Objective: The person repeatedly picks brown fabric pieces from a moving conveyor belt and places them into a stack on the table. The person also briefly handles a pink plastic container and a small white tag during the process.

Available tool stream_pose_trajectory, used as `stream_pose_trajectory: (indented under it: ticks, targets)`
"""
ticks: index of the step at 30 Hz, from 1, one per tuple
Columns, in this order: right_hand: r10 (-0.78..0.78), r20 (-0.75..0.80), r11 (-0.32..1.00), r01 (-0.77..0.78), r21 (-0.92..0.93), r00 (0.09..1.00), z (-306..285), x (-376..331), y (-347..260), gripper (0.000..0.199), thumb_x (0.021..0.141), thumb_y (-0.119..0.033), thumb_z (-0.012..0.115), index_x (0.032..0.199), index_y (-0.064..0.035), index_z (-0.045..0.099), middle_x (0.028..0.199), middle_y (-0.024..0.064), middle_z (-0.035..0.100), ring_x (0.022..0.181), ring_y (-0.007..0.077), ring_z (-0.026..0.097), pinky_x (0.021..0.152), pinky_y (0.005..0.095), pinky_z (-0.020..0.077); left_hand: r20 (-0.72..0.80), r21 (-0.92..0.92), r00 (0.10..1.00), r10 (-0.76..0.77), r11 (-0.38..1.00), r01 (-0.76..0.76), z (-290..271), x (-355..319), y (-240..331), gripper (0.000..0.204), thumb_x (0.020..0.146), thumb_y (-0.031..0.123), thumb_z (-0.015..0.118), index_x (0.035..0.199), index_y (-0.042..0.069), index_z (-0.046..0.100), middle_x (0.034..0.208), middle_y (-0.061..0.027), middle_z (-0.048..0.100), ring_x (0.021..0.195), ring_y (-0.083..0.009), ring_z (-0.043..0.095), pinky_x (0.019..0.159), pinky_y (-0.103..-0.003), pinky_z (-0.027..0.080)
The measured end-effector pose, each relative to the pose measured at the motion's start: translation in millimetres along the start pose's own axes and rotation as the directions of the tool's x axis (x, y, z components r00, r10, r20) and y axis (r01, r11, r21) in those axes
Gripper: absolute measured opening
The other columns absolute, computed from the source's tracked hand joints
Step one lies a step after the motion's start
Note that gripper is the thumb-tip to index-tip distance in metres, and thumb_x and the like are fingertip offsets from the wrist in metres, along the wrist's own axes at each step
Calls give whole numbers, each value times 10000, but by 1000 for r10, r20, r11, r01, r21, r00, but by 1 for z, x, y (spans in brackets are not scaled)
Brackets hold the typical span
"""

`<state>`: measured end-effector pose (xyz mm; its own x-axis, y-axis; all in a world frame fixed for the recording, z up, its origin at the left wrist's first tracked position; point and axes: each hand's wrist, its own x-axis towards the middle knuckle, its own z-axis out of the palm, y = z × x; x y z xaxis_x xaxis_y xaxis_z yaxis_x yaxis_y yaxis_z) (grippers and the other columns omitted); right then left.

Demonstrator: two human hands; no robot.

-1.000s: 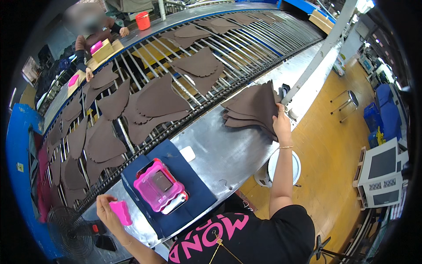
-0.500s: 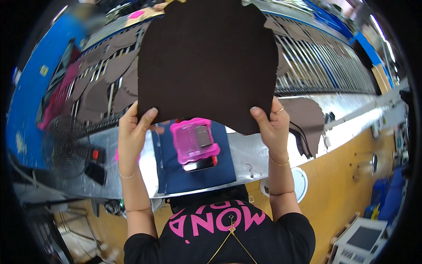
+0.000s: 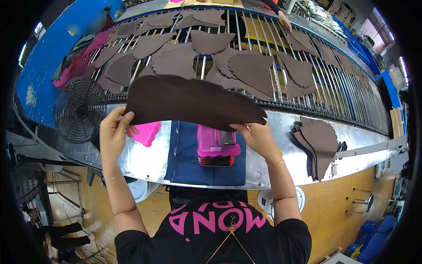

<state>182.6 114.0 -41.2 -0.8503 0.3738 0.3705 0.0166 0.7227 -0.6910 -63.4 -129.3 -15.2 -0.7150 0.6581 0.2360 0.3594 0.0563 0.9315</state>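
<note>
A dark brown, leather-like cut panel (image 3: 189, 101) hangs between my two hands above the metal worktop, its broad face tipped away so it looks narrow. My left hand (image 3: 115, 134) pinches its lower left corner between thumb and fingers. At the lower right corner, my right hand (image 3: 258, 137) grips it the same way. Below the panel, a pink plastic tray (image 3: 218, 148) rests on a dark blue cloth (image 3: 184, 163), partly hidden by the panel. Under the tray's near edge shows a flat black thing with red edges (image 3: 216, 162). A bright pink flat piece (image 3: 148, 133) lies beside my left hand.
Beyond the worktop (image 3: 272, 167), a bed of metal rods (image 3: 279, 92) carries several brown cut panels (image 3: 250, 68). More brown pieces (image 3: 323, 141) are stacked at the right. A black wire fan (image 3: 81, 110) stands left. Another person's hand (image 3: 285, 21) reaches in at the far side.
The panel has come down from upright and tilted flatter, uncovering the rods and the pieces on them. My hands have shifted left with it, still gripping its corners.
</note>
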Motion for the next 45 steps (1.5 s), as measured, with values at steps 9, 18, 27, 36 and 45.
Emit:
stream_pose_trajectory:
  ticks: [9, 18, 27, 36, 45]
  targets:
    - [481, -41, 876, -482, -3, 876, -34, -80, 46, 216, 834, 32, 593, 1017, -40, 684, 912, 154, 687, 761, 276, 659, 705, 307, 505, 392, 208, 919, -38, 977, -48, 83, 16, -7, 92, 855, 22, 623, 909, -52, 632, 724, -101, 572, 539, -184, 600, 497, -279, 463]
    - [584, -367, 812, -519, 268, 724, -97, -198, 92, 73, 875, 10, 629, 940, 37, 650, 840, 5, 637, 804, 72, 553, 724, 214, 450, 670, 179, 634, 386, 745, -642, 181, 25, 20, 139, 775, 199, 720, 836, 75, 700, 841, -85, 523, 642, -282, 592, 559, -382, 474]
    - [531, -671, 783, -603, 153, 518, -238, -182, 160, 386, 953, -205, 596, 1224, 62, 537, 873, -7, 563, 872, 65, 507, 814, 184, 392, 514, 133, 735, 443, 805, -578, 214, 68, 72, 298, 836, 311, 685, 1035, 90, 677, 913, -86, 542, 677, -261, 603, 610, -362, 494]
    - [708, -355, 692, -701, 174, 611, -337, -100, 314, 430, 928, -98, 574, 1291, 105, 464, 1095, 116, 640, 968, 143, 610, 859, 251, 464, 169, 240, 981, 91, 962, -131, 113, 72, 8, 275, 878, 62, 638, 1153, 51, 639, 873, 13, 405, 637, -30, 379, 515, -175, 297]
    - [771, -399, 440, -868, -231, 497, -293, -69, 412, 439, 823, -142, 702, 1213, 23, 585, 1080, 145, 670, 964, 226, 643, 830, 309, 483, -78, 241, 982, -175, 952, 188, 52, 51, -60, 278, 930, 131, 602, 1199, 61, 599, 904, 15, 443, 589, -14, 360, 477, -170, 302]
